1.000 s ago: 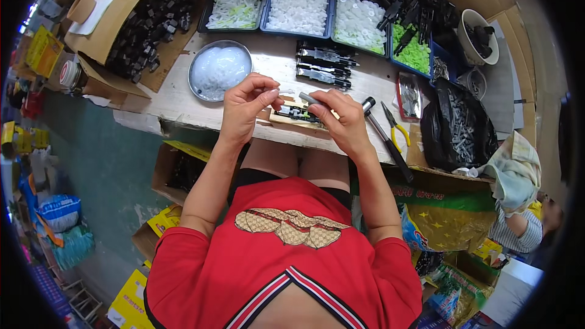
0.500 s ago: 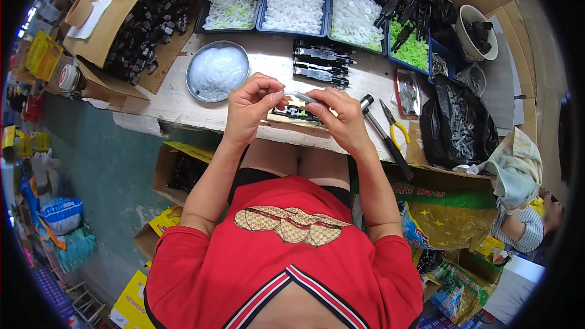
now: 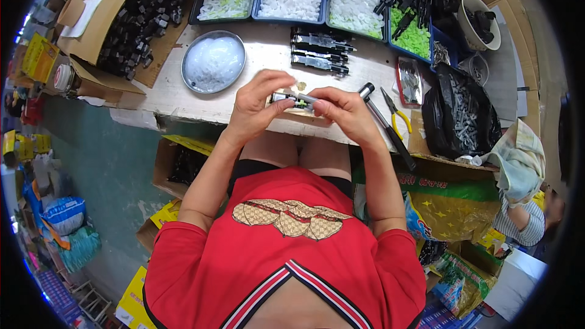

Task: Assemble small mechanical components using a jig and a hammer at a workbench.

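At the bench's front edge, my right hand (image 3: pixel 346 113) pinches a small grey cylindrical part (image 3: pixel 305 97). Its free end points toward my left hand (image 3: pixel 256 106), whose thumb and index finger are parted, with the fingertips slightly blurred. My left thumb is by a small black assembly with green bits (image 3: pixel 300 103), which lies under the hands and is partly covered by them. Whether the thumb touches it I cannot tell. Beyond the hands, several black and silver assemblies (image 3: pixel 320 50) are stacked in a row.
A round metal dish (image 3: pixel 186 73) of clear, whitish material sits at left, near a carton of black parts (image 3: pixel 143 21). Blue trays (image 3: pixel 291 21) of white and green pieces line the back. At right are a hammer (image 3: pixel 390 137), yellow-handled pliers (image 3: pixel 400 122) and a black bag (image 3: pixel 436 122) of grey parts.
My left finger and thumb have come apart from their pinch. The grey part in my right hand has come down closer to the black assembly. The view has shifted slightly.
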Motion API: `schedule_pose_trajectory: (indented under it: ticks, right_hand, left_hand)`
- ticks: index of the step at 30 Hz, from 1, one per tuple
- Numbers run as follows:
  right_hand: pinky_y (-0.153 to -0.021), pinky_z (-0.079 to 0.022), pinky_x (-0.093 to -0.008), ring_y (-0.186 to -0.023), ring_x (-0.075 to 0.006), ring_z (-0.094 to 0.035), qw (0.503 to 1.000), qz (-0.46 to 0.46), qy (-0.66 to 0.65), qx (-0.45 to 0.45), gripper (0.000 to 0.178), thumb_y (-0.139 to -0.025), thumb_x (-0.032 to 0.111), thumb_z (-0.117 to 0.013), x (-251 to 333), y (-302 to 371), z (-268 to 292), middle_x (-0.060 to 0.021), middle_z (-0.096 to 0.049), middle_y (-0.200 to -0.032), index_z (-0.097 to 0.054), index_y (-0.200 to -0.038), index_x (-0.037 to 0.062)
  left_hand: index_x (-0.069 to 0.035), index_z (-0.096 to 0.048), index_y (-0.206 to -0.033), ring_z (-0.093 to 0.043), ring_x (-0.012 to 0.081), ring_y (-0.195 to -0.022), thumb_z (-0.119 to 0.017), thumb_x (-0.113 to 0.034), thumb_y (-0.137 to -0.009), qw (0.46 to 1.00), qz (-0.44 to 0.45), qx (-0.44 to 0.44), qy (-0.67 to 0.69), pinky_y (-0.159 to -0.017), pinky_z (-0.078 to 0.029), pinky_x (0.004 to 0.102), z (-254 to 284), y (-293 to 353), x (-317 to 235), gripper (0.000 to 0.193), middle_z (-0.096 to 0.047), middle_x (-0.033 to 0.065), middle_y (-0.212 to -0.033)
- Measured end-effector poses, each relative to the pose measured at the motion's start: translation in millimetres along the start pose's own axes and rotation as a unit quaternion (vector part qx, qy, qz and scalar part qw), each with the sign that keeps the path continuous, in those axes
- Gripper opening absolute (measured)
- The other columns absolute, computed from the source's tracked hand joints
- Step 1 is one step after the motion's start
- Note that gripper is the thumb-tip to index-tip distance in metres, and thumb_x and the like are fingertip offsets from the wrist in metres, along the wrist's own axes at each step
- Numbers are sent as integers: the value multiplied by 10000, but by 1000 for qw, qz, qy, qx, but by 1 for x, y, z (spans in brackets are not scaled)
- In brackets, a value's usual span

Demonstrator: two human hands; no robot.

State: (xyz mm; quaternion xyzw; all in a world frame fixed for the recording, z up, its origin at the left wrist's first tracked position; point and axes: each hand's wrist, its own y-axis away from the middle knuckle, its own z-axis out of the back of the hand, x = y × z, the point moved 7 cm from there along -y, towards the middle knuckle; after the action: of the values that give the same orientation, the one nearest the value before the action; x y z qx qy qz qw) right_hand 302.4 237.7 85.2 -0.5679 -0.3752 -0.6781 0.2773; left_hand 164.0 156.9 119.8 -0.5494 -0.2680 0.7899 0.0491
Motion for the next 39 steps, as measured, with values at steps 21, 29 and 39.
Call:
schedule_pose_trajectory:
  ticks: [21,29,39]
  right_hand:
    - [-556,-418,-213,-630,-65,-523,995,-67,69,-26,133,-851,130,-570,-41,5,27,-8,-584,-694,-588,-901,7]
    - [-542,-402,-198,-632,-53,-509,992,-58,106,-29,118,-849,115,-580,-45,1,26,4,-574,-703,-586,-898,8]
    - [-491,-368,-224,-553,-80,-515,979,-123,145,-74,177,-770,161,-647,-51,-1,36,-31,-581,-610,-530,-807,35]
  left_hand:
    - [-111,-660,-893,-457,181,-933,-710,-161,-621,969,69,15,-237,-807,-281,330,-35,19,48,281,-556,-4,-896]
    - [-122,-660,-835,-458,175,-893,-711,-154,-615,971,66,7,-230,-787,-286,326,-35,20,49,228,-555,-13,-875]
    - [-134,-648,-703,-453,159,-856,-696,-130,-626,972,31,10,-233,-760,-277,318,-36,20,44,90,-553,-40,-826]
